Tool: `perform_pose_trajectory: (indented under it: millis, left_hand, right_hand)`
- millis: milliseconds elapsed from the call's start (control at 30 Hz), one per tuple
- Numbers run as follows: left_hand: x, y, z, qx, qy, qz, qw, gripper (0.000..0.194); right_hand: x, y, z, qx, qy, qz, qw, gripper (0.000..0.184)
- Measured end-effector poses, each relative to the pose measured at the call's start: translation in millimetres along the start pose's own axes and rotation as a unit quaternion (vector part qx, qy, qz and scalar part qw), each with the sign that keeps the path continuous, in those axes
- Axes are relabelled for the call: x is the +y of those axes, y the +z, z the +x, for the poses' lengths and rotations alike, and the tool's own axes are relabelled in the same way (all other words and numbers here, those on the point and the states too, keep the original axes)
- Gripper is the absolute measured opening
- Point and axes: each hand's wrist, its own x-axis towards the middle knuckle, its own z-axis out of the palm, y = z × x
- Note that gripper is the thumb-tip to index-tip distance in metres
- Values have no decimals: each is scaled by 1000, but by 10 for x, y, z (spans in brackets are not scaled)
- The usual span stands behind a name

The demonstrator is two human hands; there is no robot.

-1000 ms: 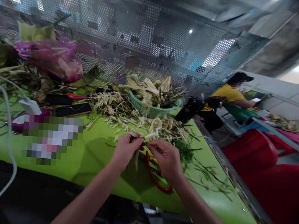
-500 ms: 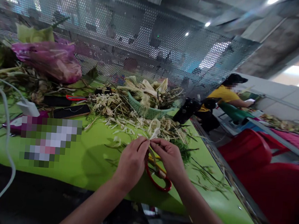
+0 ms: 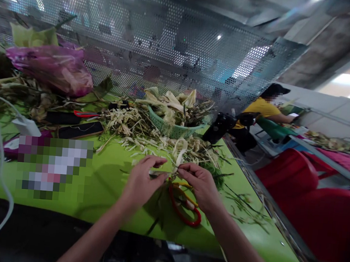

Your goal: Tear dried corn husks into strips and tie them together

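My right hand (image 3: 199, 185) pinches the base of a pale, looped strip of dried husk (image 3: 180, 151), which stands up above the fingertips. To its left is my left hand (image 3: 143, 181), slightly blurred, its forefinger raised away from the thumb. A thin pale strip (image 3: 158, 173) lies along that thumb and appears held there; the other left fingers are mostly hidden. Below the hands, red-handled scissors (image 3: 198, 219) rest on the green tabletop (image 3: 107, 182), with a yellow piece beside their handles.
Behind my hands, a green basket (image 3: 175, 130) holds dried husks, with scraps around it. A pink plastic bag (image 3: 54, 67), a phone (image 3: 80, 130) and a white cable (image 3: 5, 150) are at left. Red chairs (image 3: 290, 168) and a person in a yellow top (image 3: 260, 109) are at right.
My left hand has moved left from the shared pinch, and its forefinger and thumb have spread. My right hand stays at the husk's base. The husk loop stands more upright.
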Motion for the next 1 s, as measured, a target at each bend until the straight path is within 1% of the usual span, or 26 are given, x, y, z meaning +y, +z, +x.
perform_pose_trajectory:
  millis: [67,167,267,367,500,533,600,667,700,767,800,867,933,1000]
  left_hand:
    - [30,24,-2,-11,23,16,1000,31]
    - [45,64,9,2,48,22,999,24]
    - [19,76,26,21,57,13,998,11]
    - [-8,65,25,30,53,-18,998,7]
    - [-21,54,-3,-15,56,-82,995,8]
    - [-25,56,-11,-26,51,-98,994,9]
    - [-38,65,-26,-45,20,-124,991,10]
    - [-58,76,-33,-54,-23,-132,989,11]
    - [-69,80,-33,-53,-42,-130,989,11]
    - [-89,84,-27,-49,-68,-119,989,13]
    - [-96,83,-22,-49,-77,-116,989,13]
    - [-106,79,-10,-48,-94,-117,987,12]
    - [-112,77,2,-44,-107,-125,985,11]
    - [-117,83,9,-40,-119,-129,984,10]
  right_hand:
    - [-2,20,4,-8,-6,-3,1000,21]
    - [-26,65,-9,-28,-5,6,1000,19]
    - [-43,113,-30,-45,19,36,998,18]
    - [-9,148,-32,-53,46,79,994,19]
    - [96,182,-11,-71,60,107,990,22]
    - [121,191,-6,-77,66,110,989,24]
    - [161,202,4,-89,71,103,988,27]
    - [178,196,15,-93,55,66,992,30]
    - [174,183,21,-92,38,31,995,30]
    - [138,135,35,-84,-14,-72,994,27]
    - [105,102,43,-79,-46,-130,987,23]
    - [15,28,57,-77,-114,-239,961,15]
    - [-89,-39,69,-82,-159,-309,934,13]
    - [-183,-85,77,-75,-184,-353,914,12]
